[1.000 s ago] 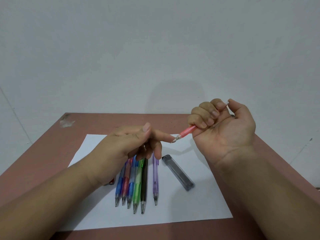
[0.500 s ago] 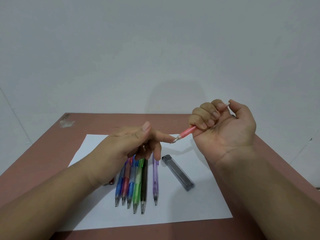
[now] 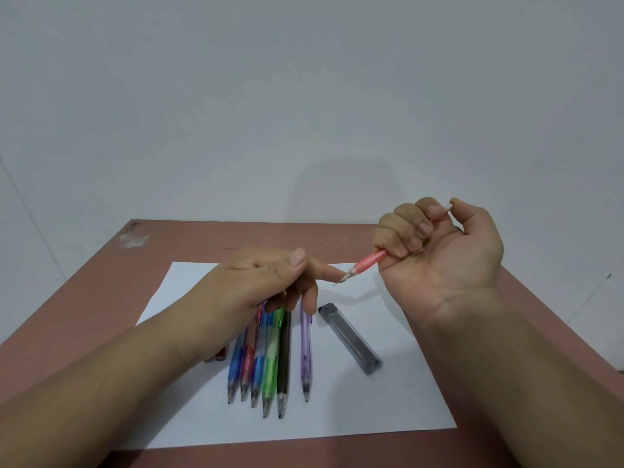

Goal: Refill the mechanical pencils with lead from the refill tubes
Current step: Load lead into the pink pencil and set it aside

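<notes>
No brand, label or writing legible anywhere.

Right of centre: right hand (image 3: pixel 442 251), palm toward the camera, fingers curled tight round a pink mechanical pencil (image 3: pixel 366 261), thumb tip at its white cap end. Translucent pink barrel, clear cone, thin metal tip, slanting down to the left. Tip just at the end of the left index finger; actual contact impossible to judge.

Left of centre: left hand (image 3: pixel 266 282), back toward the camera, index finger stretched right toward the pencil tip, thumb lying along its top, other fingers bent downward. Anything pinched inside: cannot tell.

Below the left hand, on a white sheet of paper (image 3: pixel 388 410): a tight row of pencils side by side, tips toward the bottom of the frame, upper ends hidden under the hand. From the left: blue pencil (image 3: pixel 235 366), red pencil (image 3: pixel 248 363), second blue pencil (image 3: pixel 258 369), green pencil (image 3: pixel 270 366), dark pencil (image 3: pixel 283 359). A little apart to the right, purple pencil (image 3: pixel 306 352), translucent.

Further right, lying diagonally on the paper: grey lead refill tube (image 3: pixel 351 337), flat, see-through, dark cap at its upper end.

Small red object (image 3: pixel 217 354) peeking out under the left wrist, too hidden to identify.

Under the paper: reddish-brown table (image 3: pixel 84 309), scuffed pale patch at its upper left corner. Behind, plain white wall (image 3: pixel 304 96).
</notes>
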`<action>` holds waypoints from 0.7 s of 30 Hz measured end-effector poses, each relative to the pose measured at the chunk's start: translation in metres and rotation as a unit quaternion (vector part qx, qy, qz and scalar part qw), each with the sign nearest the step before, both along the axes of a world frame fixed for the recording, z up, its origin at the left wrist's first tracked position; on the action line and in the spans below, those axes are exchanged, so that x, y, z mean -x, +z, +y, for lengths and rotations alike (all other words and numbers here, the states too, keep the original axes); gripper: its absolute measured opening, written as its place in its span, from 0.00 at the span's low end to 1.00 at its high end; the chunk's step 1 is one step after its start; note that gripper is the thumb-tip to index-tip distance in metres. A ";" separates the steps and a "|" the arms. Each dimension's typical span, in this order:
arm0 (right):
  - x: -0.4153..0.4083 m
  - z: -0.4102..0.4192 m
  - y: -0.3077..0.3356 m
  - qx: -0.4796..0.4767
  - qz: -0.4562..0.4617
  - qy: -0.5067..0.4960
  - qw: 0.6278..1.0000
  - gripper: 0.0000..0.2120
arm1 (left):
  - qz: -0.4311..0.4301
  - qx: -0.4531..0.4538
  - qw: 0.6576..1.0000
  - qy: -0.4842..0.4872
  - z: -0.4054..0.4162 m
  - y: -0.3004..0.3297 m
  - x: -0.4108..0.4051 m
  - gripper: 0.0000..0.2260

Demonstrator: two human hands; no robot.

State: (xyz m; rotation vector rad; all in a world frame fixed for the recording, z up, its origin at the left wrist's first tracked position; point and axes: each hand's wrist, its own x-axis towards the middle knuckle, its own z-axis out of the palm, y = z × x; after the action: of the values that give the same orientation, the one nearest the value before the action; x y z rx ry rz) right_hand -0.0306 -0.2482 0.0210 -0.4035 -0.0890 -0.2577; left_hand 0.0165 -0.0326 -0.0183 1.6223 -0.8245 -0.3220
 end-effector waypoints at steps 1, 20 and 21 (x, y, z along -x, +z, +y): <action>0.000 0.000 0.000 0.000 0.000 0.001 1.000 0.18 | -0.011 -0.005 1.000 -0.008 -0.001 0.003 0.002 0.33; 0.001 -0.001 0.000 -0.004 0.011 -0.016 1.000 0.19 | -0.056 -0.018 0.998 -0.024 -0.008 0.004 0.003 0.13; 0.001 0.000 0.000 -0.005 0.011 -0.015 1.000 0.19 | -0.057 -0.021 0.998 -0.022 -0.008 0.004 0.003 0.13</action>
State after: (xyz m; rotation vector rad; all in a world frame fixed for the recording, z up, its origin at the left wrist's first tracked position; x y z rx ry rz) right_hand -0.0314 -0.2487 0.0213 -0.3987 -0.0610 -0.2831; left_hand 0.0133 -0.0406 -0.0142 1.6753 -0.9469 -0.2813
